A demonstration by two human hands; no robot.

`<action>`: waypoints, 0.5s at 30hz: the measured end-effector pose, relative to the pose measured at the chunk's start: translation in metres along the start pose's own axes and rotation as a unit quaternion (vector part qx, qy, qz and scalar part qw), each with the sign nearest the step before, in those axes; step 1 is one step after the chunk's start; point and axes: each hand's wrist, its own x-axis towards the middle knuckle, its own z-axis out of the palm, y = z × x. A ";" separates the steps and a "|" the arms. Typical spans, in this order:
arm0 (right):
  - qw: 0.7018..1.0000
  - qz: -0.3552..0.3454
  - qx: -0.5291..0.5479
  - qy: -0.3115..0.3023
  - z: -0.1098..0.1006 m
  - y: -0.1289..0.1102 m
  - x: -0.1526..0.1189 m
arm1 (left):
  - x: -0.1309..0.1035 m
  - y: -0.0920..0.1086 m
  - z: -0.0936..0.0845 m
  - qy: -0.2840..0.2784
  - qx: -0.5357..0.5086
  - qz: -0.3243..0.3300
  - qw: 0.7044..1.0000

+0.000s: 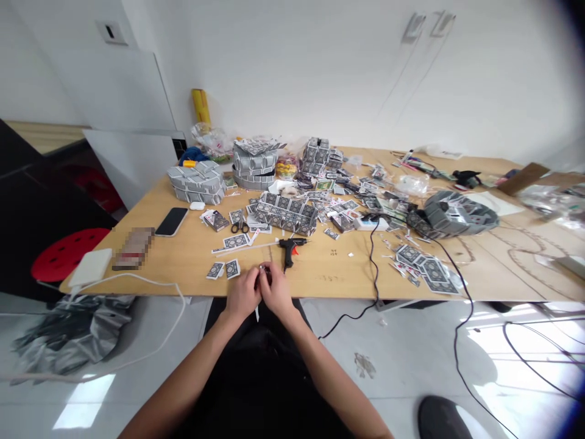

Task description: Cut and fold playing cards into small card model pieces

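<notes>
Both hands are at the near edge of the table (338, 277), in the middle. The left hand (244, 294) and right hand (276, 291) have their fingers curled in close, pinching a small dark thing (265, 274) between them. The fingers hide most of it.

There is bare wood to the left of the hands, and more to the right, up to the black cord (374, 263) that runs over the near edge. The glue gun (289, 250) lies just past the hands, in the way. Two cards (223, 269) lie near the left hand. Farther back are scissors (240, 227), a long card box (287, 213) and messy card piles. The phone (172, 221) is left.
</notes>
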 end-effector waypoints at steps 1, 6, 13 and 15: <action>1.000 0.000 -0.001 -0.001 0.000 0.000 0.000 | 0.000 0.000 0.000 0.001 0.000 0.000 1.000; 1.000 0.000 -0.006 -0.004 0.001 -0.001 0.000 | -0.001 0.000 -0.001 0.001 -0.006 0.003 1.000; 1.000 0.004 -0.007 0.000 0.002 -0.001 -0.001 | -0.003 -0.001 -0.001 -0.002 -0.018 -0.001 1.000; 1.000 0.006 -0.005 0.003 0.001 -0.002 -0.001 | -0.001 0.000 -0.001 -0.005 -0.025 -0.003 1.000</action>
